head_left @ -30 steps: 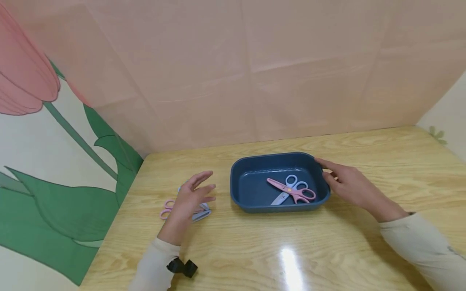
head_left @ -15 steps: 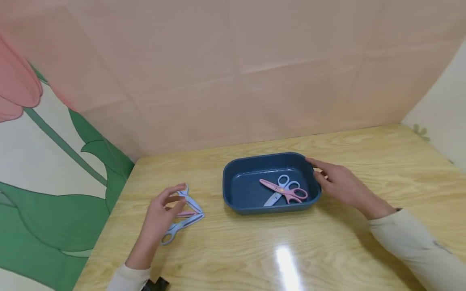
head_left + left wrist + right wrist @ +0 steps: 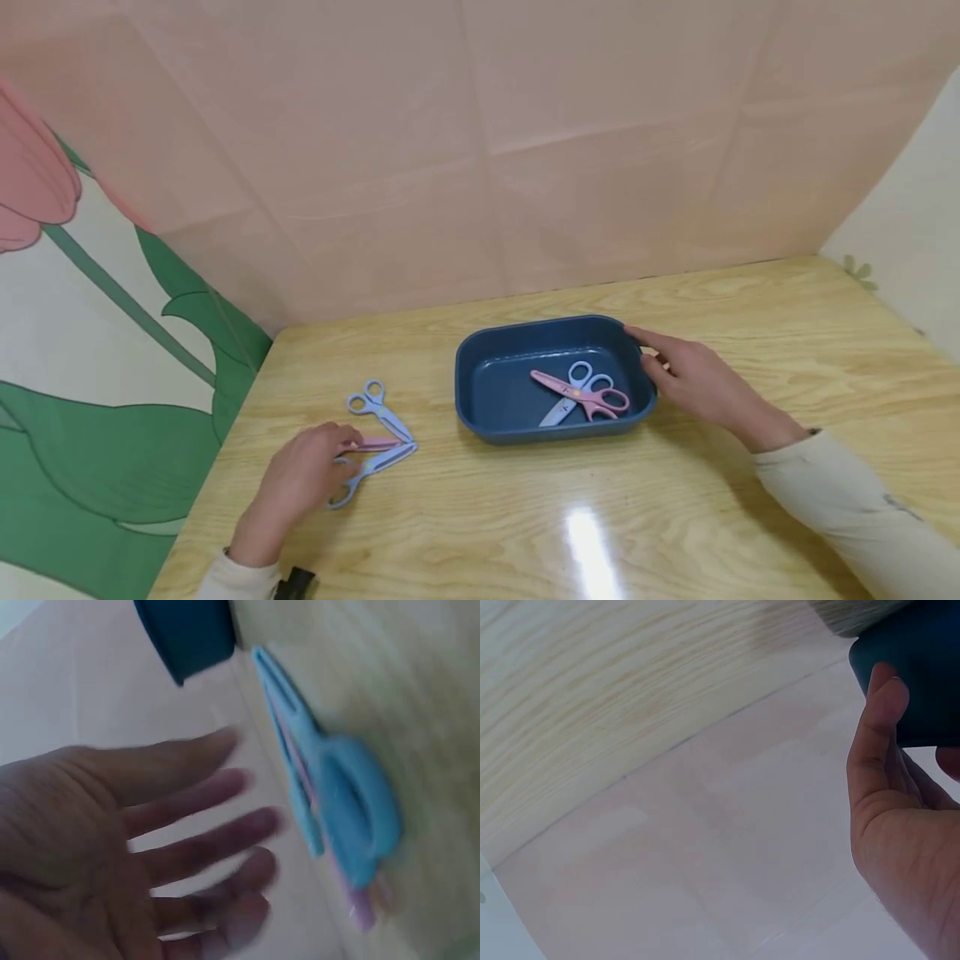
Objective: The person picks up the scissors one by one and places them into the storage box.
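My left hand (image 3: 300,471) is low at the left, over the handle end of pink scissors (image 3: 378,444), whose handles it hides. In the left wrist view its fingers (image 3: 202,844) are spread and loosely bent, apart from the scissors. Two light blue scissors flank the pink pair: one (image 3: 386,412) behind, another (image 3: 386,458) in front, their tips meeting. My right hand (image 3: 697,379) holds the right end of a dark blue rectangular tray (image 3: 517,435), thumb and fingers around its corner. Inside the tray, pink scissors (image 3: 600,398) lie crossed over light blue scissors (image 3: 558,410).
A wood-grain table (image 3: 480,517) carries everything. Behind it hangs a pinkish sheet (image 3: 480,167), and a wall with a tulip picture (image 3: 105,275) borders the left side. A black strap piece (image 3: 296,581) is at the left wrist.
My left hand has moved left and down to the handles of the pink scissors, uncovering the blue pairs. The right hand stays at the tray. The head view has shifted slightly.
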`<state>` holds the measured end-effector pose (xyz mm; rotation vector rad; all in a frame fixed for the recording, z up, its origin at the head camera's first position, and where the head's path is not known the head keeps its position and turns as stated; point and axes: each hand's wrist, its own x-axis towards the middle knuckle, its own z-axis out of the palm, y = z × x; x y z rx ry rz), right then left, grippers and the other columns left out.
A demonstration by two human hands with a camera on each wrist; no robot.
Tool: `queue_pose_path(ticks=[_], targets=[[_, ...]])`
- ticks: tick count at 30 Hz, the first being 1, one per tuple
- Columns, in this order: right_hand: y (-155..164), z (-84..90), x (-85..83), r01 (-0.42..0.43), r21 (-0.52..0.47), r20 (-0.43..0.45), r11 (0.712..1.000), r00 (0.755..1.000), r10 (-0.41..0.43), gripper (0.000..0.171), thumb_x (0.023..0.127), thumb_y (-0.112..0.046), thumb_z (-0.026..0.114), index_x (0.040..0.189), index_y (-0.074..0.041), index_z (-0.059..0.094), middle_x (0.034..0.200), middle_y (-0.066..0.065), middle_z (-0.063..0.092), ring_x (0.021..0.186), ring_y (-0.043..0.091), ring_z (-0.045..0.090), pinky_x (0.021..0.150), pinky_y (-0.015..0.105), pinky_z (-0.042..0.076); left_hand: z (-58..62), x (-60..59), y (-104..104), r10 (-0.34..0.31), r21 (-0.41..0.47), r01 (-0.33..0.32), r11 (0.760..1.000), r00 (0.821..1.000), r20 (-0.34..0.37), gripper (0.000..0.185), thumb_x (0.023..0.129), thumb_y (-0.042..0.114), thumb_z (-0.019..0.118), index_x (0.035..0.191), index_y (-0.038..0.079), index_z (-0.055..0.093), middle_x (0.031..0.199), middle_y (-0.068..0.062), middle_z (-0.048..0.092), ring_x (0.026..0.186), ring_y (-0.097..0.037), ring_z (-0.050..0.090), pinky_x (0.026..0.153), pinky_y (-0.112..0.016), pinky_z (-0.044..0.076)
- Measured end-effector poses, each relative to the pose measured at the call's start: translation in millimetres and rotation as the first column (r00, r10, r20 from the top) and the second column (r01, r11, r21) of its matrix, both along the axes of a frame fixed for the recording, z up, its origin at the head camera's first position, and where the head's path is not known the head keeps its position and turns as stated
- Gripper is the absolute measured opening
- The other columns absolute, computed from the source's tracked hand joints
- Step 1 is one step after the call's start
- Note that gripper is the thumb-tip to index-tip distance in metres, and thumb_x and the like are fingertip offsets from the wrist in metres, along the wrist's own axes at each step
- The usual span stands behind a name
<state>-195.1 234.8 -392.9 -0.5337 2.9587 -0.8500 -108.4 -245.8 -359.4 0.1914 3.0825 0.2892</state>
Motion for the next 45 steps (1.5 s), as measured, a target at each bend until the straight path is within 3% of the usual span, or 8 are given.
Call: queue_pose_path(ticks=[4,10,21,32,43,45], targets=[[0.1,-0.8,-0.3,0.009,0.007,-0.003,1.000,1.000,-0.009,0.050,0.106,-0.024,0.042,0.153,-0.009,0.038,0.076,0.003,0.051,0.059,0.014,0.046,0.049,0.025,0.038,3.5,1.1,-5.8,0.033,-0.169,-0.010,0.986,0.991,0.130,0.022,0.075,0.024,0.085,0.093,0.021,0.073,0.090,0.003,0.071,0.079,-0.017,0.063,0.057,-0.038,0.049],[0.9,-3.6,-0.8,0.004,0.016,-0.012,1.000,1.000,-0.004,0.050,0.106,-0.026,0.042,0.154,-0.010,0.037,0.073,0.002,0.048,0.057,0.014,0.045,0.049,0.025,0.038,-0.5,0.9,-8.6,0.053,-0.256,0.000,0.967,0.979,0.199,0.021,0.076,0.030,0.084,0.089,0.021,0.070,0.092,0.001,0.071,0.082,-0.022,0.066,0.059,-0.044,0.051],[0.4,-4.1,-1.6,-0.005,0.017,-0.023,1.000,1.000,0.006,0.051,0.106,-0.026,0.042,0.154,-0.010,0.037,0.078,0.003,0.051,0.060,0.014,0.046,0.049,0.025,0.038,-12.1,0.9,-8.9,0.027,-0.199,0.001,0.980,0.990,0.138,0.026,0.072,0.020,0.085,0.068,0.019,0.059,0.070,0.004,0.057,0.065,-0.017,0.053,0.052,-0.038,0.043],[0.8,-5.2,-2.0,-0.010,0.015,-0.016,1.000,1.000,0.010,0.051,0.106,-0.028,0.041,0.154,-0.010,0.036,0.073,0.001,0.046,0.057,0.013,0.044,0.048,0.025,0.036,-15.1,-0.6,-4.8,0.006,-0.178,0.015,0.984,0.993,0.121,0.030,0.074,0.018,0.085,0.069,0.017,0.055,0.070,0.004,0.053,0.062,-0.017,0.048,0.050,-0.032,0.037],[3.6,-6.3,-3.5,-0.023,0.015,-0.009,1.000,1.000,0.023,0.053,0.106,-0.029,0.042,0.155,-0.010,0.035,0.087,0.005,0.056,0.062,0.013,0.046,0.050,0.024,0.038,-16.3,-0.8,2.1,-0.004,-0.166,0.023,0.986,0.994,0.110,0.020,0.075,0.018,0.085,0.080,0.016,0.066,0.077,0.003,0.064,0.068,-0.019,0.059,0.053,-0.039,0.048],[3.4,-5.9,-3.6,-0.026,0.014,-0.009,1.000,1.000,0.026,0.053,0.106,-0.029,0.042,0.155,-0.010,0.035,0.083,0.004,0.054,0.061,0.013,0.046,0.049,0.024,0.038,-17.2,-1.0,2.8,-0.003,-0.163,0.021,0.986,0.994,0.108,0.018,0.076,0.018,0.085,0.081,0.016,0.068,0.076,0.004,0.064,0.069,-0.018,0.060,0.054,-0.040,0.049]])
